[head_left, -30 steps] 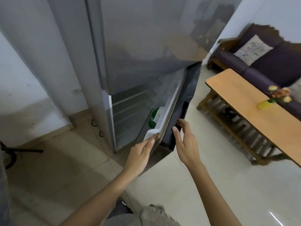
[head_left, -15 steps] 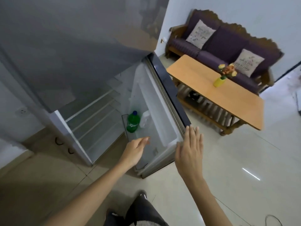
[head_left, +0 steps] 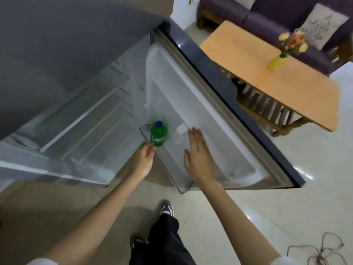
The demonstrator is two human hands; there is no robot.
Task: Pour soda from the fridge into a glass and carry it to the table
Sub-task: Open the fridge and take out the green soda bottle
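Left hand (head_left: 146, 156), loosely open and empty, reaches with its fingertips just short of the green soda bottle (head_left: 158, 133). The bottle stands upright, blue-capped, in the clear door bin (head_left: 143, 131) of the open fridge door (head_left: 210, 104). Right hand (head_left: 198, 155), flat and spread, holds nothing and hovers before the door's inner lining, probably to steady it. The bottle's label is too blurred to read. The worktop (head_left: 248, 60) lies beyond the door; no glass is visible.

Person, seen from above: bare forearms and hands, left hand (head_left: 145, 159), right hand (head_left: 198, 157). White short sleeves (head_left: 43, 262) at the near edge. Dark loose trousers (head_left: 164, 240). Dark shoe (head_left: 167, 208) with white toe.
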